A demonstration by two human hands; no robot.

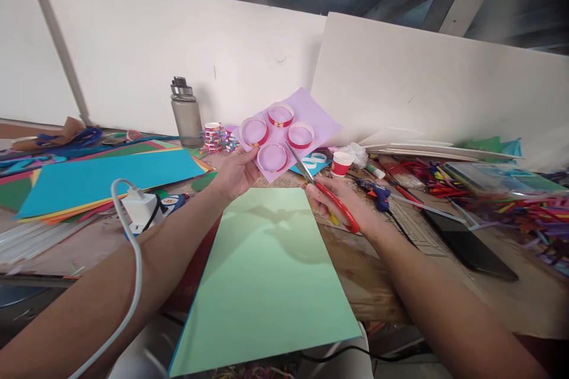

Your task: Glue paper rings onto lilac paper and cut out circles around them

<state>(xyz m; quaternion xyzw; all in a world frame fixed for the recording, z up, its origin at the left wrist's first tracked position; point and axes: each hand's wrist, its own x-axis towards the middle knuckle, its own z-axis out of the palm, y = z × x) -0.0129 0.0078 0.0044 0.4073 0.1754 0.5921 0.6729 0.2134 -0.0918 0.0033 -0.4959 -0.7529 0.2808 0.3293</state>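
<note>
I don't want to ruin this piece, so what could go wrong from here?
The red-handled metal scissors point in among round red-and-white rings, so a slip might nick one. The lilac paper sheet, held up by the left hand near one edge, could bend. The white cable crosses the left forearm and may snag.

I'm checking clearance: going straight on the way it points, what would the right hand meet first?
Most likely the purple sheet: the scissors in the right hand overlap it in view, though depth leaves unclear whether they touch.
</note>
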